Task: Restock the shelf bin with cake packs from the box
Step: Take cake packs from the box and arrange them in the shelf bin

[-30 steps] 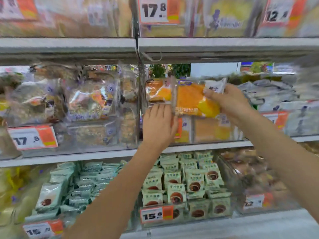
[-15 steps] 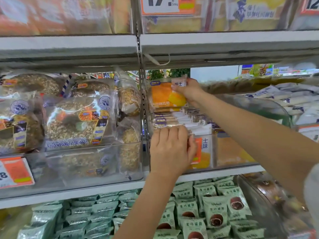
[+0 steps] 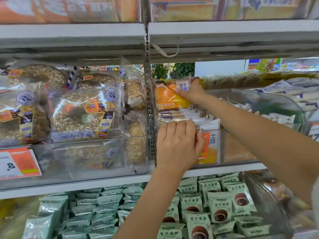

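Observation:
An orange cake pack (image 3: 167, 98) with a white label stands upright at the back left of the clear shelf bin (image 3: 241, 145) on the middle shelf. My right hand (image 3: 192, 90) grips its top right corner, with the arm stretched over the bin. Below it several more orange cake packs (image 3: 174, 114) lie stacked inside. My left hand (image 3: 177, 144) is at the bin's front left; its fingers curl over the front rim and touch the topmost packs, and the thumb lies on the wall's outside. No box is in view.
A steel upright (image 3: 148, 100) separates this bin from the oat bread ring bags (image 3: 82, 116) on the left. White packs (image 3: 293, 94) fill the bin to the right. Green cake packs (image 3: 219, 204) lie on the shelf below. The shelf above hangs low.
My right hand has carried the orange pack left and back, standing it on the stack. My left hand rose from the bin's front to its rim. The view moved closer.

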Tool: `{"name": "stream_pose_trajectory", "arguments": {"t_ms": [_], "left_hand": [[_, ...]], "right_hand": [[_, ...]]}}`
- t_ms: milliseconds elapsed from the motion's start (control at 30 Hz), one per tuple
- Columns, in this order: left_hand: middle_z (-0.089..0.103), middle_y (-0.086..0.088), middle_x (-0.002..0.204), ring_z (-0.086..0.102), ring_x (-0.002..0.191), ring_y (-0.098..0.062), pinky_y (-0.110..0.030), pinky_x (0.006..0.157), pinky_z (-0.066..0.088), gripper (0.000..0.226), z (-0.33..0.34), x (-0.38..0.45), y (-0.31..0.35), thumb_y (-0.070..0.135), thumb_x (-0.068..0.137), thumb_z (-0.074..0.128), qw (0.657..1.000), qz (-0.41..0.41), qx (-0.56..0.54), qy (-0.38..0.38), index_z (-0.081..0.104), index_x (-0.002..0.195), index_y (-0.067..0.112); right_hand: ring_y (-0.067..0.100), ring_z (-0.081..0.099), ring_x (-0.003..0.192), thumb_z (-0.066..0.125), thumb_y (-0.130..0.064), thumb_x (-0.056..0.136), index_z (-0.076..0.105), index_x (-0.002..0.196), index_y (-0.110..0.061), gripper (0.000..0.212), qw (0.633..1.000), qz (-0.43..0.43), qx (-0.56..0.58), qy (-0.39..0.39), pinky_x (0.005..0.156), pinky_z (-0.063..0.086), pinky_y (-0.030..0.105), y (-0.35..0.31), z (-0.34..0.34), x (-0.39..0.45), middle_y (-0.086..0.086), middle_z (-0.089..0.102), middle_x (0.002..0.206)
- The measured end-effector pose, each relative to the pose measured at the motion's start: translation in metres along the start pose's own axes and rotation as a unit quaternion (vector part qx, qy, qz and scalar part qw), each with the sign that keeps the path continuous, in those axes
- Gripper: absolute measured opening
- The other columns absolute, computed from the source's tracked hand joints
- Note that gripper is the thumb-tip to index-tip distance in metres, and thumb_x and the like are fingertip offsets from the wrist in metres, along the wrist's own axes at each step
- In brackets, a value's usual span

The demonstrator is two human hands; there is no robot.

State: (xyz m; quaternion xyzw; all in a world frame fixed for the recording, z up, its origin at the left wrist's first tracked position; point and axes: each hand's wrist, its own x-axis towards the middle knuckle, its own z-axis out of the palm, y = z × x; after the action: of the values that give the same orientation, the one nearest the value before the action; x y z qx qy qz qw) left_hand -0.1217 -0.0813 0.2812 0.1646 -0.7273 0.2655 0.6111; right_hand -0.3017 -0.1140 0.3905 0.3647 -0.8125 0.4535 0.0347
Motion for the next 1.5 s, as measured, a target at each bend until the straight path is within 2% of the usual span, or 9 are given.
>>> {"name": "stream_pose_trajectory", "arguments": {"t_ms": [133, 267, 500, 733, 867, 1033, 1233, 1367, 1500], "left_hand": [[0.057, -0.004, 0.065, 0.052, 0.061, -0.025, -0.034, 0.067, 0.034, 0.041, -0.004, 0.004, -0.001, 0.031, 0.096, 0.03, 0.999, -0.001, -0.007, -0.04, 0.061, 0.075, 0.013], [0.06, -0.007, 0.073, 0.055, 0.068, -0.027, -0.036, 0.072, 0.036, 0.041, -0.009, 0.005, -0.003, 0.031, 0.098, 0.03, 0.995, 0.01, -0.021, -0.097, 0.062, 0.084, 0.011], [0.036, -0.015, 0.15, 0.031, 0.14, -0.028, -0.047, 0.116, 0.008, 0.053, -0.044, -0.021, 0.002, 0.03, 0.096, 0.034, 0.981, 0.054, -0.066, -0.175, 0.04, 0.142, 0.005], [0.058, -0.014, 0.129, 0.043, 0.124, -0.028, -0.046, 0.103, 0.033, 0.043, -0.111, -0.152, 0.041, 0.022, 0.084, 0.044, 0.943, 0.1, -0.209, -0.24, 0.051, 0.124, 0.008], [0.064, -0.005, 0.116, 0.055, 0.107, -0.025, -0.036, 0.09, 0.036, 0.046, -0.137, -0.225, 0.066, 0.024, 0.079, 0.039, 0.861, 0.042, -0.239, -0.448, 0.055, 0.12, 0.014], [0.033, 0.001, 0.151, 0.033, 0.136, -0.021, -0.039, 0.109, 0.029, 0.06, -0.17, -0.314, 0.082, 0.026, 0.095, 0.042, 0.686, -0.025, -0.198, -0.699, 0.02, 0.151, 0.023], [0.05, -0.008, 0.134, 0.049, 0.12, -0.028, -0.035, 0.088, 0.04, 0.04, -0.206, -0.409, 0.088, 0.027, 0.097, 0.04, 0.488, -0.121, -0.158, -0.85, 0.042, 0.136, 0.023], [0.034, -0.012, 0.148, 0.037, 0.132, -0.032, -0.043, 0.105, 0.037, 0.058, -0.223, -0.445, 0.102, 0.03, 0.094, 0.042, 0.445, -0.119, -0.127, -0.879, 0.025, 0.148, 0.02], [0.043, -0.008, 0.142, 0.044, 0.126, -0.029, -0.037, 0.1, 0.041, 0.04, -0.229, -0.458, 0.112, 0.032, 0.096, 0.04, 0.439, -0.142, -0.158, -0.873, 0.044, 0.135, 0.025]], "right_hand": [[0.034, 0.041, 0.129, 0.066, -0.049, 0.081, 0.013, 0.143, -0.004, 0.094, 0.999, 0.016, 0.009, 0.027, 0.106, 0.038, 0.045, -0.008, -0.017, -0.011, 0.014, 0.041, 0.14], [0.02, 0.047, 0.098, 0.06, -0.04, 0.09, 0.034, 0.122, -0.008, 0.052, 0.996, -0.032, 0.053, 0.066, 0.082, 0.039, 0.031, -0.016, -0.042, -0.053, 0.003, 0.044, 0.108], [0.02, 0.05, 0.097, 0.063, -0.035, 0.087, 0.045, 0.105, -0.012, 0.035, 0.967, -0.197, 0.028, 0.158, 0.086, 0.043, 0.036, 0.021, -0.075, -0.177, -0.002, 0.047, 0.098], [0.025, 0.056, 0.089, 0.057, -0.037, 0.09, 0.051, 0.103, -0.011, 0.029, 0.976, -0.144, -0.033, 0.158, 0.078, 0.047, 0.046, 0.137, -0.034, -0.327, 0.003, 0.054, 0.096], [0.022, 0.054, 0.092, 0.064, -0.026, 0.088, 0.051, 0.096, -0.012, 0.021, 0.998, -0.018, -0.043, 0.031, 0.078, 0.043, 0.035, 0.201, 0.011, -0.398, 0.0, 0.053, 0.092], [0.015, 0.054, 0.096, 0.062, -0.032, 0.088, 0.049, 0.099, -0.024, 0.019, 0.98, 0.098, -0.055, -0.167, 0.085, 0.048, 0.038, 0.271, 0.06, -0.475, -0.002, 0.056, 0.099], [0.021, 0.055, 0.103, 0.061, -0.032, 0.089, 0.049, 0.119, -0.018, 0.034, 0.849, 0.221, -0.163, -0.451, 0.088, 0.049, 0.038, 0.322, 0.099, -0.537, 0.004, 0.056, 0.115], [0.024, 0.054, 0.104, 0.06, -0.028, 0.091, 0.044, 0.13, -0.011, 0.046, 0.78, 0.263, -0.2, -0.532, 0.086, 0.045, 0.035, 0.346, 0.119, -0.567, 0.014, 0.055, 0.121], [0.027, 0.05, 0.116, 0.058, -0.023, 0.093, 0.044, 0.131, -0.01, 0.043, 0.715, 0.266, -0.22, -0.608, 0.082, 0.041, 0.029, 0.344, 0.139, -0.576, 0.012, 0.05, 0.132]]}}
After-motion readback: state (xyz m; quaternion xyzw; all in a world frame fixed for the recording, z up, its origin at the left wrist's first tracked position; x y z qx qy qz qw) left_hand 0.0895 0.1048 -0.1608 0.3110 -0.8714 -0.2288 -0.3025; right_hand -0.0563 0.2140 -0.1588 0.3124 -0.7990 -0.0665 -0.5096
